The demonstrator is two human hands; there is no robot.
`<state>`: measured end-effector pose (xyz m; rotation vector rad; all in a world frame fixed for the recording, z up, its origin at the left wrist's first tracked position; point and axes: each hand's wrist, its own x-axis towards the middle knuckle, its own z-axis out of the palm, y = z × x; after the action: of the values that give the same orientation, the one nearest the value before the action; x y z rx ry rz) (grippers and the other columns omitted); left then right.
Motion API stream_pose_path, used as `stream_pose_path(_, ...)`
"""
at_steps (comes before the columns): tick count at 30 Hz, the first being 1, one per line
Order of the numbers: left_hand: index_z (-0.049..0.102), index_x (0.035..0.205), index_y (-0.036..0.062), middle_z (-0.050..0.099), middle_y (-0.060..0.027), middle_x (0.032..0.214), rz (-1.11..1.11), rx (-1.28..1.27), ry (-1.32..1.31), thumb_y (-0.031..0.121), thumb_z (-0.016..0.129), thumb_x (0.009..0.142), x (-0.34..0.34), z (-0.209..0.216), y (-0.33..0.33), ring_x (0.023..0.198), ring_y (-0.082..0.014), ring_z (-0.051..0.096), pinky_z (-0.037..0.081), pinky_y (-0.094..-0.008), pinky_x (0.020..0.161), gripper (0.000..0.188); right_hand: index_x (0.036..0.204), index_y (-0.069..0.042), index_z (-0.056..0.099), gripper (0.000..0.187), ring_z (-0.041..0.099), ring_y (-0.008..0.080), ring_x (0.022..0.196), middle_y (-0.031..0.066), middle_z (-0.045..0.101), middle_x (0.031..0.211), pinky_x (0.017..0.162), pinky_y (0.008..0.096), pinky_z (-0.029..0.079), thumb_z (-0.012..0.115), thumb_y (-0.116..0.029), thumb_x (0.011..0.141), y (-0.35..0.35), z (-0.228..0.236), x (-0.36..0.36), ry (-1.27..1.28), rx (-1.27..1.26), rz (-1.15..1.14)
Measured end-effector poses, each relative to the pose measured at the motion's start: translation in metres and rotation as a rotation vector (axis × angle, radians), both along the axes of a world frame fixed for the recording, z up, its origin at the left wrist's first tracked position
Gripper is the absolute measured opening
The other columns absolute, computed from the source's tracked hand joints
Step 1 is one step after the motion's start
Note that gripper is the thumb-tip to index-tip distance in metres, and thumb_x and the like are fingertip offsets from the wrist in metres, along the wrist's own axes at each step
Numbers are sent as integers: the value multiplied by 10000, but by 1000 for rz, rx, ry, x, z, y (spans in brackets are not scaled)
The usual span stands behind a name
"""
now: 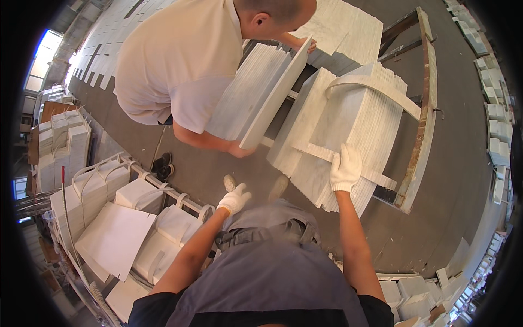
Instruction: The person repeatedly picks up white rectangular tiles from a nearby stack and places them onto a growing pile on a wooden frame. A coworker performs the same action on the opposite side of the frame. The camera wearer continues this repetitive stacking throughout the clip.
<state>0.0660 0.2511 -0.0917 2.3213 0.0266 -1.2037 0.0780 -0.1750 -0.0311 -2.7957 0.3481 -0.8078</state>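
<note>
My right hand (346,168), in a white knit glove, lies with fingers stretched out on a stack of white marble slabs (376,117). It touches the stack beside a pale strip (316,151) that runs across the slabs. A second curved strip (376,84) bends over the stack's far part. My left hand (235,200), gloved too, hangs in the air in front of my body, fingers apart and holding nothing. To the far left a co-worker (174,60) leans over another slab stack (245,82), both bare hands on the edges of a tilted slab (278,95).
A rusty-edged metal frame (427,103) stands right of the stacks. More slabs (348,27) lie beyond them. At lower left, strapped stone bundles (177,223) stand along a rail, a white sheet (115,234) among them. Other bundles (498,131) line the right edge.
</note>
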Motion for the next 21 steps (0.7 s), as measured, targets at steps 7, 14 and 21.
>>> stream_pose_path(7, 443, 1660, 77, 471, -249, 1693, -17, -17, 48, 492, 560, 1091, 0, -10, 4, 1555, -443, 454, 405, -474, 1252, 713, 1280, -62, 750, 382, 682, 406, 1196, 174, 743, 1274, 1132, 536, 518, 748, -195, 922, -2, 2, 1, 22, 14, 30)
stream_pose_path(14, 430, 1665, 80, 563, -296, 1596, 17, -22, 26, 499, 562, 1058, 5, 22, -11, 1486, -447, 538, 428, -495, 1220, 749, 1218, -42, 770, 337, 689, 418, 1151, 189, 746, 1228, 1067, 540, 540, 750, -180, 911, -2, 4, 5, -14, 31, 68)
stream_pose_path(21, 459, 1636, 103, 536, -264, 1628, 58, -32, 77, 478, 540, 1069, 8, 28, -7, 1455, -461, 552, 441, -503, 1196, 684, 1211, -26, 770, 314, 700, 426, 1149, 207, 750, 1226, 1034, 525, 556, 726, -148, 925, -1, 3, 6, 1, -3, 89)
